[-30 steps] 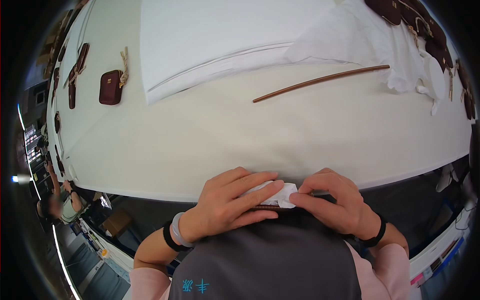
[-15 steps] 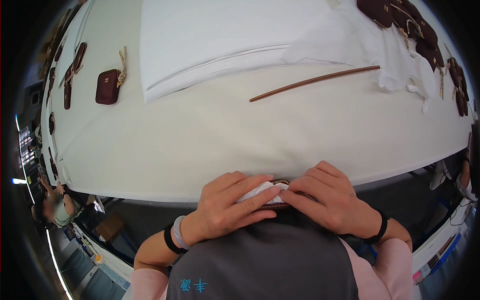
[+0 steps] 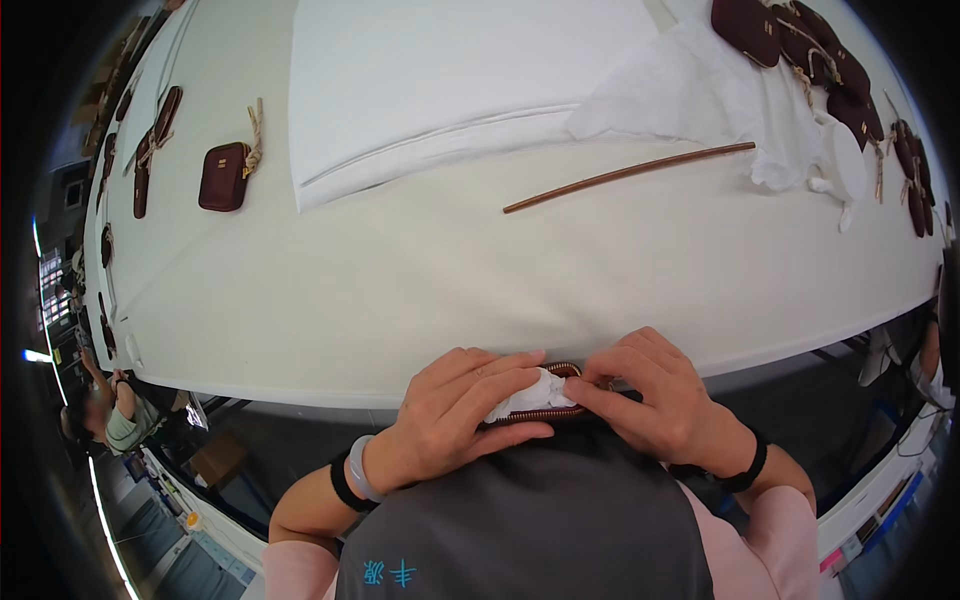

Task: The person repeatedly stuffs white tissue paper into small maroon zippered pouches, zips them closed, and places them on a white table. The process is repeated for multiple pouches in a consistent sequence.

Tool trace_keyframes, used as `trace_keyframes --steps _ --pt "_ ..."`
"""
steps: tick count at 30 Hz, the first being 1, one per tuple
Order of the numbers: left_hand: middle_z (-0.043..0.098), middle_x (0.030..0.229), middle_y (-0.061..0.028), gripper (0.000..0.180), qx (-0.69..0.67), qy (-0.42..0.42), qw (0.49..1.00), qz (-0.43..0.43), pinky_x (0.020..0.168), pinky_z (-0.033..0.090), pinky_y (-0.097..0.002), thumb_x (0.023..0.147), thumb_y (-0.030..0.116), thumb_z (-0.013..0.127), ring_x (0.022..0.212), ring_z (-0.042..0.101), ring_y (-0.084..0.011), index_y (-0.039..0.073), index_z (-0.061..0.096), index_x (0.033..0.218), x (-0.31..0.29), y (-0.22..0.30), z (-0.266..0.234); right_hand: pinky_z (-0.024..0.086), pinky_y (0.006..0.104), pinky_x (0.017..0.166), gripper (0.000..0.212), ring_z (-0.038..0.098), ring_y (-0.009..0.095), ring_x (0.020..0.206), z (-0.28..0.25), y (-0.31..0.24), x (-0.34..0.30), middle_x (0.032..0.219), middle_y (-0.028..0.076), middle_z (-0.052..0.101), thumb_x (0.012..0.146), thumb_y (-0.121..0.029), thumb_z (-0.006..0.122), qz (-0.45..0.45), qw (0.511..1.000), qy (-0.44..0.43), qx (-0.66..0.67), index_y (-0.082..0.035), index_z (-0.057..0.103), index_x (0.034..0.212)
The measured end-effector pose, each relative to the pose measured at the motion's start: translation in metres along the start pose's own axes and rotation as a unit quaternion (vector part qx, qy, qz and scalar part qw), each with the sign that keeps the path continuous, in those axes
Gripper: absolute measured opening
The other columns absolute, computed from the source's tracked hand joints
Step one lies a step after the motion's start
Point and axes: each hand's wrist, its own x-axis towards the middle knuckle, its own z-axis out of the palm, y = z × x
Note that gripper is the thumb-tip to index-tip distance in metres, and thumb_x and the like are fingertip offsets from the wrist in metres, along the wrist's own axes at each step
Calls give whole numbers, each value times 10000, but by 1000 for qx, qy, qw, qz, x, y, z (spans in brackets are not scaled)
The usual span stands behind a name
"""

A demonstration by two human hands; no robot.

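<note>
Fingers of the left hand [image 3: 440,415] have drawn back since the earlier frame, baring more white paper [image 3: 546,394] inside the unzipped pouch [image 3: 545,414], at the middle of the surface's [image 3: 400,290] near edge. Left grip: clasped around the pouch. Right hand [image 3: 655,395]: fingers bent at its right end; what they pinch cannot be told.

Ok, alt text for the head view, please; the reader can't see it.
The left hand holds an open zippered pouch with crumpled white stuffing inside, the right hand at its right end. Beyond, on a pale table, lie a brown rod, white sheets and dark red pouches.
</note>
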Motion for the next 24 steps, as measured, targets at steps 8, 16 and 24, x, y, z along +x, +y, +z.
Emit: trace_keyframes --steps 8,16,24 --pt "705 1139 -133 435 15 -46 998 30 704 544 -345 718 261 873 856 670 -264 26 695 1039 3 1 -8 566 341 732 278 650 237 867 -4 -1 6 1048 115 642 779 -172 836 105 979 -39 171 -42 729 1000" --pt "690 1168 -144 444 3 -54 999 7 701 550 -351 726 270 865 861 653 -286 29 705 1063 4 -2 -6 579 322 738 257 665 230 898 2 6 1 1048 110 637 798 -92 810 108 975 -38 190 -7 696 1012" --pt "658 1203 -155 405 -18 -43 999 -22 800 553 -383 771 234 835 974 642 -302 35 710 1101 -2 -2 -6 589 290 770 203 679 193 889 -1 10 3 1054 89 638 807 4 778 219 924 -42 311 -30 740 1004"
